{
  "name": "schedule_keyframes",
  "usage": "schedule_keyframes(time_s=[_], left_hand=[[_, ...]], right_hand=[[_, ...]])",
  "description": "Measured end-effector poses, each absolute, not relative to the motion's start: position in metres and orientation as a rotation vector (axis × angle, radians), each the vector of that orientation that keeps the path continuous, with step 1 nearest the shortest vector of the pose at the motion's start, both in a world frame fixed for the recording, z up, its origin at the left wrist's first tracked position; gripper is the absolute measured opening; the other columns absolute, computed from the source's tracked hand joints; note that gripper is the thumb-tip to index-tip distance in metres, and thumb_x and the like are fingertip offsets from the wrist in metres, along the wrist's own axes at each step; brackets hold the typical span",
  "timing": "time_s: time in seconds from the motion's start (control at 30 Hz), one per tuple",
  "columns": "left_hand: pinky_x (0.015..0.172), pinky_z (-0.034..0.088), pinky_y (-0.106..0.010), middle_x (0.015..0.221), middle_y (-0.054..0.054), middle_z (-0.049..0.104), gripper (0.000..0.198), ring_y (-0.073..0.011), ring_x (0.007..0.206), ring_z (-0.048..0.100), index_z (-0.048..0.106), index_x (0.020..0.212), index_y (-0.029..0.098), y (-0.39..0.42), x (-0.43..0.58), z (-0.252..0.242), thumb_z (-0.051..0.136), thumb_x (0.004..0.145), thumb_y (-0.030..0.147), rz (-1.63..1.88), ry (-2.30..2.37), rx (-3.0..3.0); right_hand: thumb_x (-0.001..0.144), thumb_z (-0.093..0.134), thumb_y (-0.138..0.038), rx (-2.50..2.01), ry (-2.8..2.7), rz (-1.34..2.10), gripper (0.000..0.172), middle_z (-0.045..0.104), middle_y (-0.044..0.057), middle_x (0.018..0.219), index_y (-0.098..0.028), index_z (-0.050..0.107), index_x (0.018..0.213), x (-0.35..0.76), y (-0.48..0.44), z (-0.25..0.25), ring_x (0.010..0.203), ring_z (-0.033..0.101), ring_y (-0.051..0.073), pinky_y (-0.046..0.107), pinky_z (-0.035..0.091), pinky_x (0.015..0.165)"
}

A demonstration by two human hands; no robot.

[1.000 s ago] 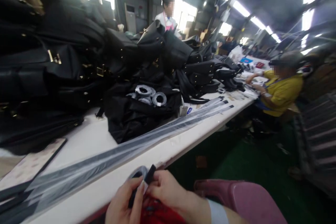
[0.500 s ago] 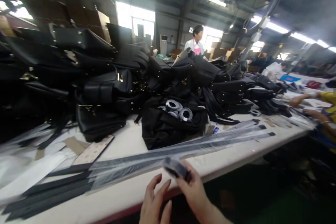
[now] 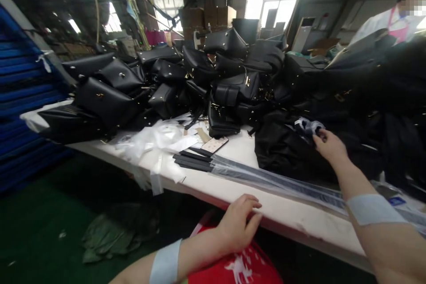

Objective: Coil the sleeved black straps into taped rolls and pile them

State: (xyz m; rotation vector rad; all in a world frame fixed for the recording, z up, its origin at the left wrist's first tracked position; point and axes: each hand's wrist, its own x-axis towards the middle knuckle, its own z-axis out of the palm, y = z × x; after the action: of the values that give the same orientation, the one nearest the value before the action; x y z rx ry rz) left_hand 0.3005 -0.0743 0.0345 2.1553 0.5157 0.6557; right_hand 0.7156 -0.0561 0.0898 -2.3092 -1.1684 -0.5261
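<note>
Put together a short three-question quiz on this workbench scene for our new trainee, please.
1. True or false: the left hand lies open and holds nothing.
2. Which does the right hand reach to? A: a blue crate. B: the pale rolls on the black fabric bag. C: a cardboard box.
3. Fill in the gap: the long dark strips lie wrapped in clear ____.

Key: 1 true; 2 B; 3 plastic.
</note>
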Motion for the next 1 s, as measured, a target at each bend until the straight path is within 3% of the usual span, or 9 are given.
schedule_keyframes(time_s=[0.13, 0.27, 0.37, 0.47, 0.6, 0.7, 0.77, 0.87, 1.0], left_hand=[[0.103, 0.044, -0.037, 0.117, -0.011, 0.063, 0.024, -0.0209, 0.113, 0.056, 0.061, 0.111, 0.016, -0.014, 0.298, 0.034, 0.046, 0.092, 0.019, 0.594, 0.766, 2.422], [0.11, 0.032, -0.045, 0.134, -0.018, 0.053, 0.036, -0.0283, 0.126, 0.045, 0.057, 0.122, 0.01, 0.048, 0.311, 0.037, 0.046, 0.087, 0.013, 0.407, 1.061, 2.706], [0.107, 0.034, -0.049, 0.123, -0.021, 0.058, 0.028, -0.0324, 0.119, 0.05, 0.065, 0.104, 0.008, 0.075, 0.32, 0.039, 0.052, 0.08, 0.013, 0.31, 1.092, 2.75], [0.101, 0.038, -0.046, 0.106, -0.017, 0.064, 0.019, -0.0304, 0.108, 0.057, 0.065, 0.091, 0.01, 0.084, 0.325, 0.043, 0.055, 0.076, 0.012, 0.234, 1.076, 2.79], [0.096, 0.042, -0.042, 0.092, -0.013, 0.065, 0.018, -0.0266, 0.094, 0.061, 0.062, 0.089, 0.012, 0.071, 0.327, 0.055, 0.052, 0.075, 0.006, 0.212, 1.008, 2.824], [0.095, 0.044, -0.038, 0.097, -0.01, 0.065, 0.021, -0.025, 0.098, 0.06, 0.06, 0.096, 0.016, 0.043, 0.326, 0.068, 0.051, 0.079, 0.008, 0.253, 0.943, 2.838], [0.093, 0.046, -0.035, 0.104, -0.009, 0.064, 0.025, -0.0236, 0.102, 0.059, 0.057, 0.106, 0.018, 0.022, 0.323, 0.077, 0.051, 0.082, 0.012, 0.29, 0.839, 2.838], [0.087, 0.049, -0.034, 0.103, -0.008, 0.067, 0.03, -0.0226, 0.097, 0.062, 0.056, 0.111, 0.02, -0.003, 0.316, 0.092, 0.05, 0.083, 0.012, 0.254, 0.669, 2.783], [0.078, 0.049, -0.031, 0.085, -0.004, 0.069, 0.015, -0.0215, 0.082, 0.063, 0.064, 0.088, 0.02, -0.017, 0.295, 0.113, 0.051, 0.08, 0.015, 0.095, 0.555, 2.452]], right_hand=[[0.089, 0.052, -0.035, -2.094, -1.116, -0.674, 0.035, 0.068, 0.021, 0.1, -0.008, 0.065, 0.107, 0.672, -0.081, 0.091, 0.093, 0.063, 0.029, 0.04, 0.047, 0.083], [0.087, 0.056, -0.034, -1.847, -1.555, -0.416, 0.021, 0.07, 0.011, 0.096, -0.018, 0.066, 0.094, 0.592, -0.096, 0.066, 0.091, 0.064, 0.025, 0.04, 0.05, 0.086], [0.088, 0.055, -0.035, -1.816, -1.685, -0.238, 0.019, 0.069, 0.011, 0.103, -0.02, 0.066, 0.093, 0.56, -0.108, 0.039, 0.097, 0.064, 0.026, 0.043, 0.05, 0.089], [0.087, 0.057, -0.035, -1.85, -1.691, -0.134, 0.019, 0.068, 0.011, 0.106, -0.02, 0.065, 0.094, 0.557, -0.122, 0.027, 0.1, 0.064, 0.026, 0.044, 0.051, 0.09], [0.084, 0.061, -0.035, -1.886, -1.73, -0.104, 0.03, 0.065, 0.012, 0.116, -0.019, 0.062, 0.109, 0.558, -0.133, 0.029, 0.108, 0.061, 0.028, 0.045, 0.049, 0.097], [0.078, 0.062, -0.03, -1.891, -1.842, -0.104, 0.049, 0.059, 0.013, 0.129, -0.018, 0.055, 0.126, 0.549, -0.137, 0.03, 0.118, 0.056, 0.029, 0.047, 0.046, 0.102], [0.074, 0.058, -0.021, -1.893, -1.866, -0.131, 0.052, 0.062, 0.012, 0.125, -0.017, 0.056, 0.126, 0.542, -0.142, 0.028, 0.114, 0.058, 0.029, 0.046, 0.047, 0.1], [0.063, 0.049, -0.009, -1.923, -1.72, -0.279, 0.05, 0.07, 0.01, 0.103, -0.017, 0.064, 0.111, 0.541, -0.162, 0.026, 0.096, 0.065, 0.027, 0.041, 0.051, 0.09], [0.065, 0.049, -0.01, -2.02, -1.326, -0.493, 0.038, 0.071, 0.009, 0.091, -0.019, 0.066, 0.097, 0.55, -0.215, 0.028, 0.086, 0.065, 0.026, 0.039, 0.051, 0.083]])
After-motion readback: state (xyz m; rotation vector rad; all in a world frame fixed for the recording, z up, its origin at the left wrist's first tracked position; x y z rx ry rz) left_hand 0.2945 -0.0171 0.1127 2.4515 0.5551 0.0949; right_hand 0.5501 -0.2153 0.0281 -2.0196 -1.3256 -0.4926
